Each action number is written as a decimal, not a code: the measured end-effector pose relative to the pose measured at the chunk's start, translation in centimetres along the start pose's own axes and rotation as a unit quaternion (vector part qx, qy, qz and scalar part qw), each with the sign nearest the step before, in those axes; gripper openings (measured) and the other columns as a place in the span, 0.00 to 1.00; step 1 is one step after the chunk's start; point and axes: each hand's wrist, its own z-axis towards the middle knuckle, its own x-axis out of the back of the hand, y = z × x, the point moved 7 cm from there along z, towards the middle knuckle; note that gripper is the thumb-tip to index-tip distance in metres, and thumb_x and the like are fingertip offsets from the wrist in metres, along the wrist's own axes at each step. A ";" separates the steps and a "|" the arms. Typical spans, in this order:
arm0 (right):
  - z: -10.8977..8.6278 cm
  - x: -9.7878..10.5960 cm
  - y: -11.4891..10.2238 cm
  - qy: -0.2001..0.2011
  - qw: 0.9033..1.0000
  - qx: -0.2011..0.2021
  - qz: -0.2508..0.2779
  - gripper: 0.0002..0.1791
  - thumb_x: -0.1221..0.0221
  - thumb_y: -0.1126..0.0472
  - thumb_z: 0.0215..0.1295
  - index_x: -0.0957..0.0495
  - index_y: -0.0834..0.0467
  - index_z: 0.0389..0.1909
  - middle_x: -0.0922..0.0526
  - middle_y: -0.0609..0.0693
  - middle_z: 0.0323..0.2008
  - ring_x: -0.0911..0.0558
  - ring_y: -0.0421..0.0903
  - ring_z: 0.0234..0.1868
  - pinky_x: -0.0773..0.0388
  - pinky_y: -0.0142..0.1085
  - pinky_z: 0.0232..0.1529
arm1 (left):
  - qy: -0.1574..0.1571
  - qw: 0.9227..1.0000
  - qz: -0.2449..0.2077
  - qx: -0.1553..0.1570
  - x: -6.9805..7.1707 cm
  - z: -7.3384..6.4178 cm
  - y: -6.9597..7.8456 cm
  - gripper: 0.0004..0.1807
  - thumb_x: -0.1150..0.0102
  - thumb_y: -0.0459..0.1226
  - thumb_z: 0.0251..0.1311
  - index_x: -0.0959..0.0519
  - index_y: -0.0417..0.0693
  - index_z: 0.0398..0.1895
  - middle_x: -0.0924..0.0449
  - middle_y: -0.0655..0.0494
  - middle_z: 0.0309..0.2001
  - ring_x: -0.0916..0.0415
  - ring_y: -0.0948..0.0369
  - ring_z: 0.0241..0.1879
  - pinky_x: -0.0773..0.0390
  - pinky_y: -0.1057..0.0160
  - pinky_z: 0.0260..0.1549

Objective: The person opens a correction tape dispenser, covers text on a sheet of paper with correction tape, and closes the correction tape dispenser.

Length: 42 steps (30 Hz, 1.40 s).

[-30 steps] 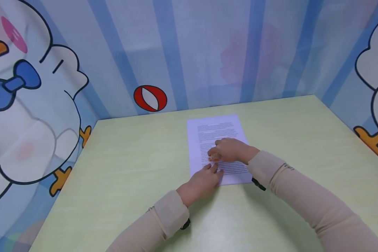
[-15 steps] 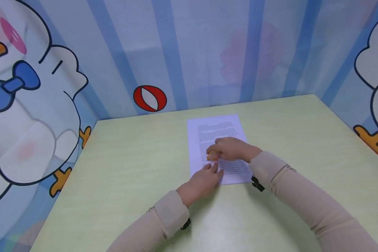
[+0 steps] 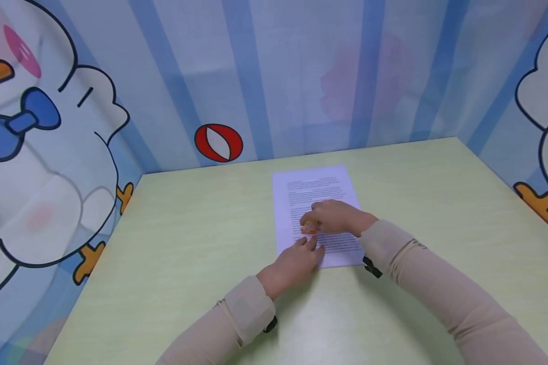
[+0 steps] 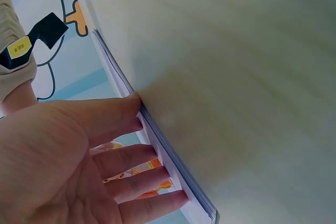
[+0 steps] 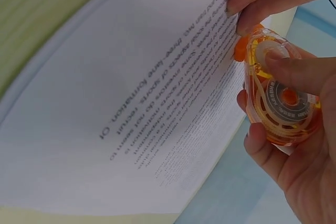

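Your right hand (image 3: 331,217) grips a clear orange correction tape (image 5: 282,98) between thumb and fingers, holding it over the printed lines of the paper stack (image 3: 283,218), its orange tip close to the top sheet; whether they touch is hard to tell. Your left hand (image 3: 297,261) holds nothing, its fingers extended over the stack's near edge and its thumb at that edge, fingertips just beside the tip. The stack lies flat near the counter's (image 3: 201,228) back edge, well in from both back corners.
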 end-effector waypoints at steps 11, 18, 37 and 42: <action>0.2 0.4 -1.1 -0.016 0.998 0.014 -0.056 0.16 0.42 0.67 0.57 0.20 0.48 0.45 0.20 0.50 0.36 0.24 0.46 0.34 0.25 0.42 0.42 | 0.032 0.999 0.016 -0.009 0.3 -0.1 0.1 0.17 0.52 0.38 0.64 0.26 0.46 0.55 0.27 0.46 0.57 0.29 0.54 0.56 0.32 0.63 0.58; 0.1 0.6 -1.3 -0.019 0.997 0.016 -0.071 0.13 0.42 0.63 0.59 0.20 0.49 0.45 0.21 0.50 0.34 0.25 0.46 0.32 0.26 0.41 0.40 | 0.037 0.999 0.015 -0.013 0.4 -0.1 0.1 0.16 0.52 0.37 0.64 0.25 0.46 0.54 0.26 0.47 0.56 0.29 0.55 0.57 0.33 0.63 0.59; -0.8 0.6 -0.2 -0.018 0.998 0.029 -0.056 0.12 0.43 0.62 0.60 0.20 0.48 0.44 0.22 0.49 0.31 0.27 0.45 0.29 0.28 0.39 0.36 | 0.005 1.000 -0.007 0.003 0.0 0.0 -0.1 0.19 0.54 0.37 0.66 0.28 0.47 0.59 0.30 0.45 0.60 0.31 0.53 0.59 0.34 0.62 0.60; -1.0 0.4 0.3 -0.020 0.998 0.025 -0.059 0.13 0.43 0.63 0.60 0.21 0.47 0.44 0.21 0.48 0.31 0.28 0.45 0.29 0.28 0.38 0.36 | 0.011 1.000 -0.011 0.002 0.1 0.0 -0.1 0.18 0.53 0.38 0.65 0.28 0.48 0.58 0.30 0.45 0.60 0.30 0.52 0.58 0.33 0.62 0.59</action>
